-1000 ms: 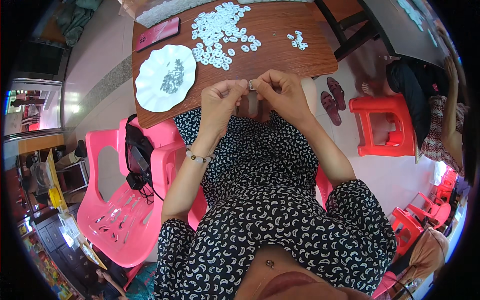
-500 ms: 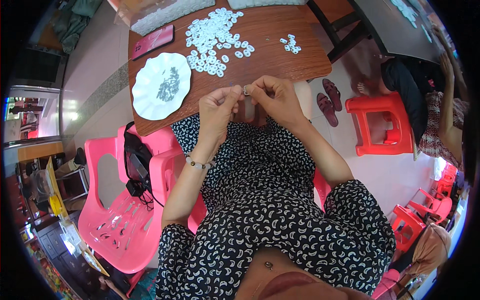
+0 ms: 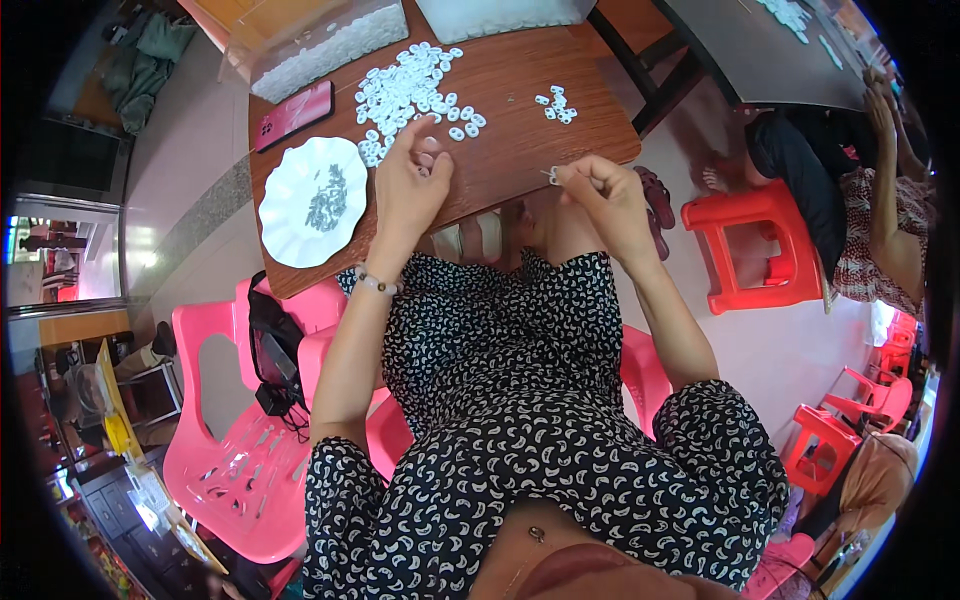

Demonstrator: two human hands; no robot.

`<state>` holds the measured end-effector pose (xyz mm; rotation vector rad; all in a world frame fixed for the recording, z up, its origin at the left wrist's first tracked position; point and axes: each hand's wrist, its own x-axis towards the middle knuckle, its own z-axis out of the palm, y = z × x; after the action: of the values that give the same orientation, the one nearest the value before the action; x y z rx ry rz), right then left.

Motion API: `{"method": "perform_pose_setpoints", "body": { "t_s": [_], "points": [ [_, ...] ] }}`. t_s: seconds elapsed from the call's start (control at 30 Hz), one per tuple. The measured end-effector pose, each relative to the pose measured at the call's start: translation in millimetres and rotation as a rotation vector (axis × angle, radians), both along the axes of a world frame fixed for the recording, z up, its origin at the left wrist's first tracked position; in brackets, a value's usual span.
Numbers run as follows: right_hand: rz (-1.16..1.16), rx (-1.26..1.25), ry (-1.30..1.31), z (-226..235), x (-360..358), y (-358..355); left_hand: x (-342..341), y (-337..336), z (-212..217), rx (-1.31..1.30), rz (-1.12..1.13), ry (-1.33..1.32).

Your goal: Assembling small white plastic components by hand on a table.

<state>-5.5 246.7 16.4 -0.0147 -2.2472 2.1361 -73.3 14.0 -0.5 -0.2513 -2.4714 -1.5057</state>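
White plastic-looking, a small looped piece (image 3: 553, 175) sits pinched between thumb and forefinger of the right hand (image 3: 590, 178), well to the right of the plate; a fine projection at its side is too small to make out. The left hand (image 3: 425, 150), just right of the plate, has its thumb and forefinger parted; its other fingers curl inward, and I cannot tell whether they hide anything.

The scalloped white plate (image 3: 282, 215) lies on the brown wooden surface (image 3: 520, 120), carrying small dark grey bits (image 3: 328, 200) whose exact shape is unclear. Beyond the plate and to its right spreads a heap of white two-holed pieces (image 3: 400, 85), its near end partly covered by the left hand. A pink phone (image 3: 295, 118) lies just beyond the plate. Far right of the plate is a smaller white cluster (image 3: 558, 105). Past the phone, seen from the plate, stands a clear bin (image 3: 335, 45) of white pieces. Farther right of the plate, sandals (image 3: 655, 205) are half hidden behind the right hand.
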Motion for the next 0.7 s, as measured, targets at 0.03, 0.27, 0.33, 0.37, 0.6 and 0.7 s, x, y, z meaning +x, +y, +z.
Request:
{"method": "perform_pose_setpoints", "body": {
  "t_s": [0.03, 0.27, 0.33, 0.37, 0.6, 0.7],
  "points": [
    [-0.001, -0.003, 0.003, -1.1, 2.3, 3.7, -6.6, 0.4, 1.2, -0.003, -0.001, 0.003],
    [-0.003, -0.034, -0.030, -6.1, 13.9, 8.7, -28.4, -13.1, -0.2, -0.427, -0.056, 0.093],
    [-0.004, -0.041, -0.039, -6.9, 15.1, 7.9, -28.0, -17.8, -1.2, -0.538, -0.033, 0.070],
    [-0.003, -0.048, -0.049, -7.2, 15.6, 7.3, -27.3, -20.4, -1.6, -0.541, -0.033, 0.070],
    [0.013, -0.046, -0.012, -9.6, 16.7, 1.4, -32.5, -24.5, -9.2, -0.631, -0.015, 0.103],
    [0.024, -0.052, -0.032, -6.2, 18.1, -1.1, -38.8, -22.9, -13.3, -0.705, -0.011, 0.161]
  ]
}}
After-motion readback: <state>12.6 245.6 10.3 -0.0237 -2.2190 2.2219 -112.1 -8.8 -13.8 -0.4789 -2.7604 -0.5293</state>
